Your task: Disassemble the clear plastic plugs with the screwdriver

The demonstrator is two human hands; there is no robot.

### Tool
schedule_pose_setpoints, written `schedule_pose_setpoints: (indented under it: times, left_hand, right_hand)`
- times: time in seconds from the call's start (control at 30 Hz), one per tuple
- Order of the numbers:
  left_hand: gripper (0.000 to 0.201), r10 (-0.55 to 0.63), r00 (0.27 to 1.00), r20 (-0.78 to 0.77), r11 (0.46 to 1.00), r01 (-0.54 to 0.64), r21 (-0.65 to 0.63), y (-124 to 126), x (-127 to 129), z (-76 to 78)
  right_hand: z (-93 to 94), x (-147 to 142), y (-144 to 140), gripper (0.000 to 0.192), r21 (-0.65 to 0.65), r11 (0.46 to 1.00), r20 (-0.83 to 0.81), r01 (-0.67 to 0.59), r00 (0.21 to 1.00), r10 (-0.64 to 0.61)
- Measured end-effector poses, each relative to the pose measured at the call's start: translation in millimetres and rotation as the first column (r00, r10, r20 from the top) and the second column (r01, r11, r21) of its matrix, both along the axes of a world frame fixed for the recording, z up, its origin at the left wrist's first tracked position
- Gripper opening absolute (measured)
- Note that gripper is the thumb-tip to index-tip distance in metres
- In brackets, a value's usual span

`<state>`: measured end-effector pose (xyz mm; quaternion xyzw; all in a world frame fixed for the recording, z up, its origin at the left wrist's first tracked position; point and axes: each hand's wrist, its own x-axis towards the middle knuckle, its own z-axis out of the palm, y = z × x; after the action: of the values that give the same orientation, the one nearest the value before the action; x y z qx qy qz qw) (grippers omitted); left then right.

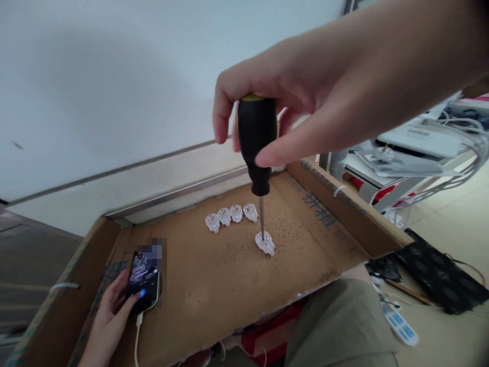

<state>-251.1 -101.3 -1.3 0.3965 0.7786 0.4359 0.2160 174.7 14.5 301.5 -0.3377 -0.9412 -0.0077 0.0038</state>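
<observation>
My right hand [290,97] is wrapped round the black handle of a screwdriver [257,137], held upright from above. Its metal tip meets a small white plastic part with metal prongs [265,244], which lies on the cardboard [206,280]. At the left, my left hand [114,306] grips a smartphone [144,283], thumb on its lit screen. A white cable [138,331] runs from the phone's lower end. Behind the screwdriver, several similar white pronged parts [230,214] sit in a row.
The cardboard has raised side walls [344,199] on the left and right. A white panel [95,102] stands behind it. To the right are a shelf with white devices and cables [420,140], a black panel [439,270] and a power strip [399,323] on the floor.
</observation>
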Motion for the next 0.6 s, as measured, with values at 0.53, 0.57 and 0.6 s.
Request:
schedule_pose_setpoints:
  times: [0.53,0.57,0.6]
  left_hand:
    - [0.070,-0.041,0.999,-0.008,0.996,0.042,0.073,-4,-17,-18.8]
    - [0.071,-0.049,0.999,-0.010,0.996,0.050,0.077,-4,-17,-19.5]
    - [0.071,-0.057,0.998,-0.012,0.995,0.057,0.080,-4,-18,-20.2]
  right_hand:
    - [-13.6,-4,16,0.061,0.502,0.860,-0.048,0.095,0.995,-0.082]
    - [-15.7,-2,23,0.063,0.501,0.863,-0.077,0.056,0.997,-0.020]
    - [-16.8,1,30,0.060,0.395,0.918,-0.113,-0.027,0.991,0.078]
